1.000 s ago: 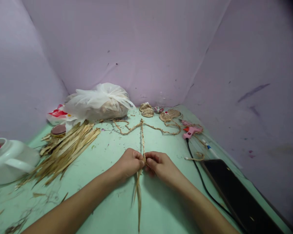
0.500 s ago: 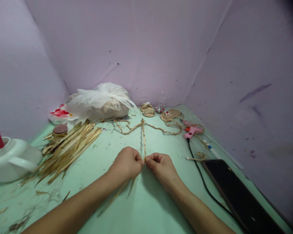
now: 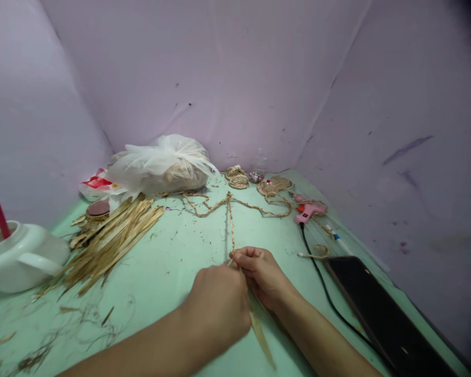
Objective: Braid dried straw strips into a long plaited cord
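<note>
A thin braided cord (image 3: 231,225) of dried plant fibre runs toward me from a knot on the green table. My right hand (image 3: 265,275) pinches the near end of this cord between thumb and fingertips. Just below and to the left, my left hand (image 3: 220,306) is closed, its knuckles up and slightly blurred, around loose fibre strips. One pale, flat dried-leaf strip (image 3: 262,340) trails out from under it toward me. The left fingertips are hidden behind the hand.
At left are a bundle of dried leaf strips (image 3: 118,241) and a white pot (image 3: 23,256). Behind sits a tied plastic bag (image 3: 165,165). On the right lie a pink glue gun (image 3: 310,212), its black cable (image 3: 325,293) and a dark phone (image 3: 384,314). Woven pieces (image 3: 275,186) rest at the back.
My left hand has moved from the cord's end down and to the right, toward me. The loose strip now hangs to the right of it. My right hand keeps its pinch in place.
</note>
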`<state>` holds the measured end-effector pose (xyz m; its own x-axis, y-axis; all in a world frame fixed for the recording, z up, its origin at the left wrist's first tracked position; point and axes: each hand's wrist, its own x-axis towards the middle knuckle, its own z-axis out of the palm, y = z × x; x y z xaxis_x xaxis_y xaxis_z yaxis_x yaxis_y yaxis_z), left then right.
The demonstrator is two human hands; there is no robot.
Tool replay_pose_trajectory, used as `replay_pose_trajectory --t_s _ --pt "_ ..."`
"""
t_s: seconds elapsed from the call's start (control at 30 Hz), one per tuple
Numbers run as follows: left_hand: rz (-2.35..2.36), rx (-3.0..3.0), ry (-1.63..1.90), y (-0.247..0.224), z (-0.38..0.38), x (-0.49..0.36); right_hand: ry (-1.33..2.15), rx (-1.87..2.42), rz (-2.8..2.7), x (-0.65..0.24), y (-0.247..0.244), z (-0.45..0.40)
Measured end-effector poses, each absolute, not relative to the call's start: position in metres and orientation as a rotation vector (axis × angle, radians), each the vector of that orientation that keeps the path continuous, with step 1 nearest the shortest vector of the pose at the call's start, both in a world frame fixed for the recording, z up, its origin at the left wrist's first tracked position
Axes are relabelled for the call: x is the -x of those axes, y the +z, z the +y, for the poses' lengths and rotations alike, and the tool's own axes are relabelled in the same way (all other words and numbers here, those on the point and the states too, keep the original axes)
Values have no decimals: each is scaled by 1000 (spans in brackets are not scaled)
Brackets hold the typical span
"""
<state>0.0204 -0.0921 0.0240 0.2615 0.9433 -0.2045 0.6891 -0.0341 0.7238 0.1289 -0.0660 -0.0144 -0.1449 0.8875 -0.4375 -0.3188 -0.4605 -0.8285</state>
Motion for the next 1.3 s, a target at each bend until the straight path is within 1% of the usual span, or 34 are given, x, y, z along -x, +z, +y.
replay_pose_trajectory --t_s 0.03,0.07,0.1,0.13,0.23,0.3,0.37,0.5,0.6,0.73,0.9,1.1,1.2,1.3 --pt "1549 -1844 411 29 -85 -15 1753 1236 -731 -130 -13 -66" --pt "1626 -1860 513 33 -76 -10 1768 1244 -739 -131 -12 -65" --pt "1673 -1804 612 35 -67 -4 1782 1252 -747 -131 -11 -65" --pt "1678 -1668 632 36 -59 0 1790 1264 -759 -132 -10 -65" --pt "1483 -1186 488 27 -45 5 1804 1268 -792 -131 -10 -65" --pt "1270 -1027 444 17 -44 2 1808 1247 -815 -131 -11 -65" --pt "1163 -978 447 9 -46 -2 1793 1227 -863 -132 -12 -65" --pt "1232 -1033 496 5 -50 -6 1709 1248 -1025 -135 -15 -62" --pt "1350 -1079 475 9 -51 -8 1563 1310 -1161 -136 -20 -60" --pt "1482 -1133 484 7 -51 -11 1280 1380 -1412 -137 -29 -60" --pt "1422 -1300 615 -10 -50 -10 927 1464 -1794 -140 -27 -65" --pt "1389 -1301 652 -18 -53 -11 500 1729 -1969 -137 -8 -79" --pt "1395 -1237 663 -15 -55 -14 487 1817 -2028 -133 0 -88" --pt "1407 -1162 654 -9 -56 -14 517 1801 -2093 -131 3 -92"
